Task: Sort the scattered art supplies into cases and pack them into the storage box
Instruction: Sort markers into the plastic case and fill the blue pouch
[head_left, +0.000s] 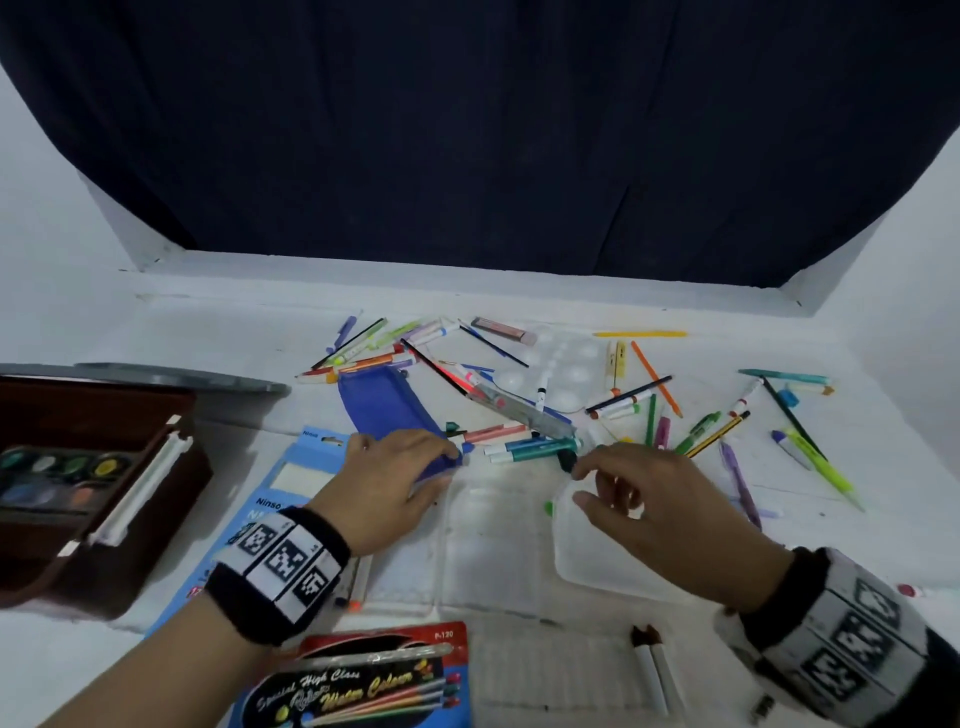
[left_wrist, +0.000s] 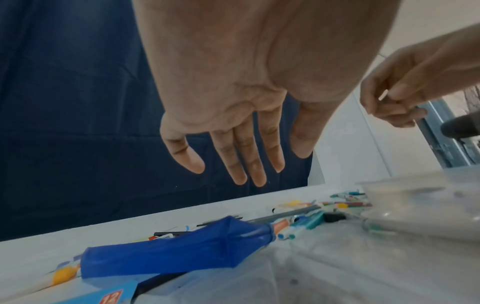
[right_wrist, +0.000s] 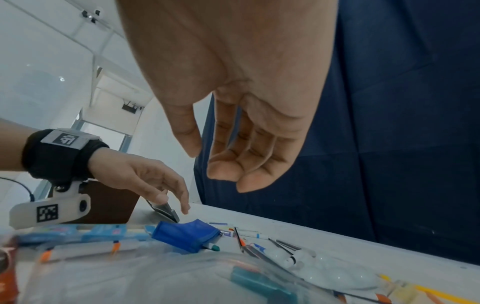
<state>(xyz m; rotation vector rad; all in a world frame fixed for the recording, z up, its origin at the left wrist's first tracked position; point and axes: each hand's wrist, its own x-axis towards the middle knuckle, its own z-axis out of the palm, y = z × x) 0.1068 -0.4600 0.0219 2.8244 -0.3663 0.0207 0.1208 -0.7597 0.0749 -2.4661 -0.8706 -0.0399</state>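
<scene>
Nearest the head camera: a watercolour brush pack (head_left: 363, 680) at the near tabletop (head_left: 218, 332) edge. Blue mesh pencil case (head_left: 387, 410) lies mid-tabletop, left of the scattered pens and markers (head_left: 524, 449); left hand (head_left: 384, 488) hovers above its near end, fingers straight, holding nothing. Right hand (head_left: 654, 504) is over the clear plastic case (head_left: 587, 561), fingers loosely curled; the head view suggests a pinch on a small object, but I cannot tell. White paint palette (head_left: 561, 374) sits behind the markers. Brown storage box (head_left: 88, 493) with a paint set stands far left.
</scene>
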